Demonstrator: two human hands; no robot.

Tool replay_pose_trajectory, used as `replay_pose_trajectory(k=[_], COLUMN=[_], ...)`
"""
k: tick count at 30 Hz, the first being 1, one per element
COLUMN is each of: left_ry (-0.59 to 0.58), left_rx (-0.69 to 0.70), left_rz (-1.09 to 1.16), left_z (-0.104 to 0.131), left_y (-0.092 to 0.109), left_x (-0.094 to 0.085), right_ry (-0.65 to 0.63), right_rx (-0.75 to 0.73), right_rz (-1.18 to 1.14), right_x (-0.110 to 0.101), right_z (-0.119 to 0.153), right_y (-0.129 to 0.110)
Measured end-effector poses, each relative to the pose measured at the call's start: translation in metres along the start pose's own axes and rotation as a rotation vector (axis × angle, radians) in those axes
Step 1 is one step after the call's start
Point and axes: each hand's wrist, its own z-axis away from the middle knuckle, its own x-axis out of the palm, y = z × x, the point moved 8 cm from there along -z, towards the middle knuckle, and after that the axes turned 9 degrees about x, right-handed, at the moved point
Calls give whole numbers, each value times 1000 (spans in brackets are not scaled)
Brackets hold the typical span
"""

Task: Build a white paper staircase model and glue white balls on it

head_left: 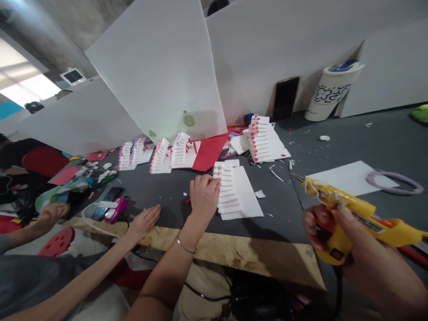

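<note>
My right hand [347, 240] grips a yellow hot glue gun [351, 205], its metal nozzle pointing left above the dark table. Glue strings cling around the gun's front. With a bracelet on its wrist, my left hand [203, 194] is closed at the left edge of a row of white cotton swabs [230, 191]. Its fingertips are at the swab heads and seem to pinch one; the thumb is mostly hidden. Those swabs lie side by side on a white card [249, 191] flat on the table.
Several finished-looking swab cards [259, 138] with red or purple tips stand behind, near a red sheet [210, 151]. A phone [286, 98] and a cup [331, 91] are at the back. White paper [354, 176] and a tape ring [394, 183] lie right. Another person's hand [145, 223] rests left.
</note>
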Motion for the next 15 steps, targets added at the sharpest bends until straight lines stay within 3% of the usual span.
replay_pose_trajectory(k=[6,15], left_ry=[-34,-29], left_rx=[52,9], left_rz=[-53,3], left_z=[4,4], left_y=[5,2], left_x=[4,6], right_ry=[-35,-59], right_rx=[-37,-64], right_rz=[1,20], right_x=[-1,-2], right_z=[-3,-4], right_y=[0,-1])
